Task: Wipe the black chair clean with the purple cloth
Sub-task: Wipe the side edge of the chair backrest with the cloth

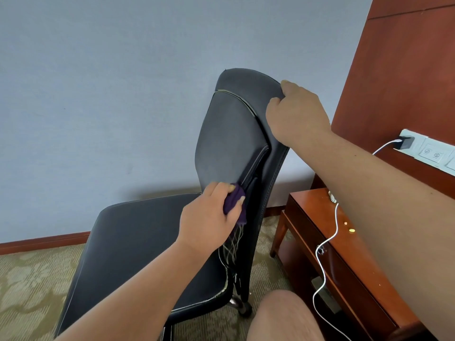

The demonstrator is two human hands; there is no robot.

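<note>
Purple cloth (234, 200) bunched in my left hand (209, 217), pressed to the foot of the backrest | black chair (138, 232) on patterned carpet (32, 286) by the grey wall | my right hand (298, 114) grips the backrest's top corner | wooden nightstand (344, 254) just right, white cable (325, 244) across it

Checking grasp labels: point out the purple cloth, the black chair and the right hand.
purple cloth (232, 202): head view, bunched middle, above its loose threads.
black chair (229, 139): head view, front panel of the backrest.
right hand (295, 114): head view, back of the hand gripping the backrest's top corner.
</note>
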